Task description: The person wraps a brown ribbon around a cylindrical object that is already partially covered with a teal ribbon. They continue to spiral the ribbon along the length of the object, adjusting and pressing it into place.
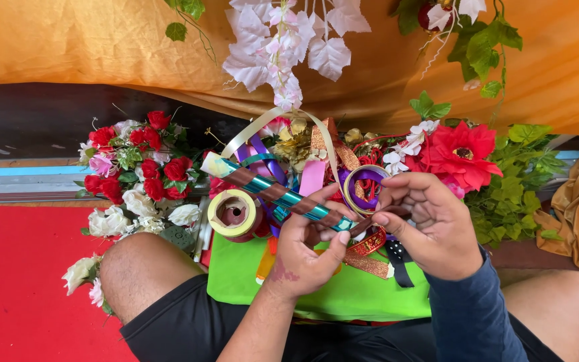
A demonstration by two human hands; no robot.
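My left hand (311,249) grips a shiny teal stick (273,193) wound spirally with brown ribbon; the stick points up and left. My right hand (430,224) pinches the free end of the brown ribbon (368,223) just right of the stick's lower end. Both hands hover over a bright green box (236,275) resting on my lap, between my bare knees.
A cream tape roll (232,213), a purple ribbon spool (364,189) and several loose ribbons lie ahead of my hands. A bunch of red and white artificial roses (139,177) sits left, a big red flower (460,155) with green leaves right. Orange cloth (88,40) hangs behind; red mat (18,281) at left.
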